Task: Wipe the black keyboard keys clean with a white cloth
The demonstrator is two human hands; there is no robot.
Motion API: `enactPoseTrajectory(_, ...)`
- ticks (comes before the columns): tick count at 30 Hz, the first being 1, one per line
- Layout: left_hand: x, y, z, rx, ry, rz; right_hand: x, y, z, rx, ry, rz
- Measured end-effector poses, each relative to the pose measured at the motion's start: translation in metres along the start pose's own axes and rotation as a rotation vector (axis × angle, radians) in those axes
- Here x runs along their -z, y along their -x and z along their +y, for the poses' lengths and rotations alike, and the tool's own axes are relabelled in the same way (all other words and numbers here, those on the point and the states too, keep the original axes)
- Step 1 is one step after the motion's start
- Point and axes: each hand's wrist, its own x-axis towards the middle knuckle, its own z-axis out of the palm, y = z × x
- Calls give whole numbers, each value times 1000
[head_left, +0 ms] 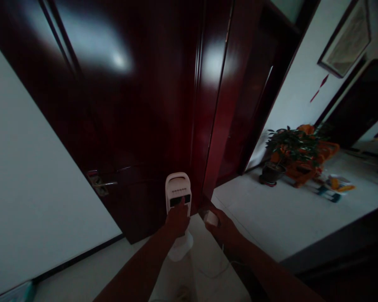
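A pale upright appliance with a top handle (178, 180) stands in front of me on a round white base (180, 249). It has a row of small buttons and a dark panel; its exact kind is unclear. My left hand (177, 218) is closed around its front below the panel, thumb pointing up over the dark strip. In my right hand (225, 228), just to the right, is a small white block (211, 218), gripped between thumb and fingers. A thin white cord (214, 277) runs below that hand; where it leads is hidden.
Beneath the appliance is a narrow white surface (219, 262). Close behind rises a dark red door (145, 126) with a metal lever handle (107, 183). To the right, a potted plant (272, 170) and orange wooden furniture (326, 151) stand on a pale floor.
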Motion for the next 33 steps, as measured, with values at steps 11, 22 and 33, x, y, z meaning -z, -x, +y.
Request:
enactPoseTrajectory(11,-11,-63,-14,-34,29,-68,5,-11,22,-204,21,71)
enactPoseTrajectory(22,-17,-67,-20,-25,100,-57,-4,-20,25,-301,-35,96)
enactPoseTrajectory(33,-27,-35,-30,-220,211,103,-4,-21,13,-287,-53,139)
